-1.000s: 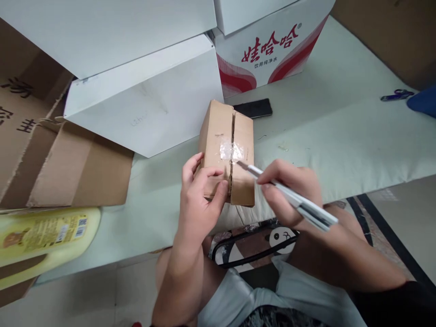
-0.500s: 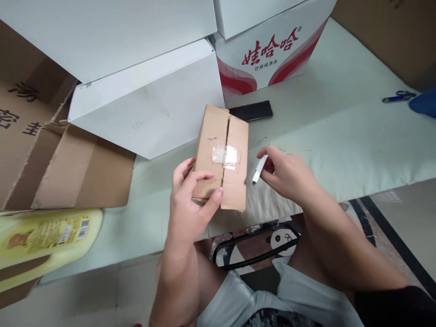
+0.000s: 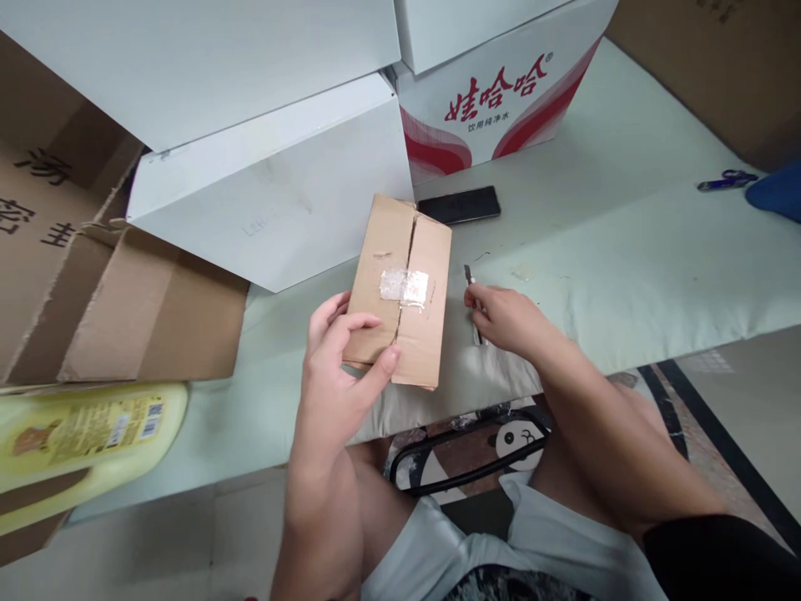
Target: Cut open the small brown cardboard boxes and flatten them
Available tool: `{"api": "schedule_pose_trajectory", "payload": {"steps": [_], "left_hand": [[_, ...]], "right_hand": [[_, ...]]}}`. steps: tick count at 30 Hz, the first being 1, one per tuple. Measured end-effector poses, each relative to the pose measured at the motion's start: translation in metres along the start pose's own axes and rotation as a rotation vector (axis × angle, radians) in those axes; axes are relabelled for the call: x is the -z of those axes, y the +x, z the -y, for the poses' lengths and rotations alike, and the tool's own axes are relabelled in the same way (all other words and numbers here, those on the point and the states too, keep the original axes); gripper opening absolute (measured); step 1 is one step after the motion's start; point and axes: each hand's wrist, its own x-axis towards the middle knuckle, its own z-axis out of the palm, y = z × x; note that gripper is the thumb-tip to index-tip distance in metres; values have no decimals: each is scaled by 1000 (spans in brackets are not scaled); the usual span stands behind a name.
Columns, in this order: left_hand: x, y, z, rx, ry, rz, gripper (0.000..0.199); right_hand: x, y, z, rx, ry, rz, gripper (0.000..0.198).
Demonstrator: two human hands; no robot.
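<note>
A small brown cardboard box (image 3: 423, 342) tilts in the grip of my left hand (image 3: 338, 367), its thumb and fingers around the lower left corner. Clear tape (image 3: 404, 286) spans the narrow gap between the box's two flaps. To the right of the box, my right hand (image 3: 510, 321) is closed around a small utility knife (image 3: 468, 274). The blade end points away from me, and the white handle shows below the fingers. Knife and box are apart.
Behind the box a black phone (image 3: 460, 205) lies on the pale green tabletop (image 3: 638, 259). White cartons (image 3: 281, 196) stand at the back, brown cartons (image 3: 188, 309) at left. A yellow bottle (image 3: 93, 434) lies front left; scissors (image 3: 726, 181) lie far right.
The knife has been turned in my right hand, so its blade end now points away from me. My left hand and the box have shifted slightly left.
</note>
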Motion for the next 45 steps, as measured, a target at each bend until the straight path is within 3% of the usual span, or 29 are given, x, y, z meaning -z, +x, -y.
{"api": "schedule_pose_trajectory", "payload": {"steps": [4,8,10,14,18,21,26,38,45], "left_hand": [[1,0,2,30,-1,-4,24],[3,0,2,48,4,11,28],[6,0,1,59,3,37,28],[14,-1,1,32,-28,196,34],[22,-3,4,-60,-71,324,45],[23,-3,7,-72,-71,352,42],[21,-2,8,-67,-89,277,38],[16,-2,1,-107,-41,278,37],[14,-2,0,-70,-48,271,36]], "right_hand": [[-6,2,-6,4,33,-70,37],[-4,-1,-5,-24,118,-253,28],[-1,-4,-1,35,231,-323,23],[6,-10,10,222,485,-367,16],[9,-14,15,259,578,-369,14],[11,-16,16,273,588,-361,14],[12,-18,17,274,549,-371,11],[10,-27,25,419,443,-543,8],[3,-26,31,433,434,-597,11]]}}
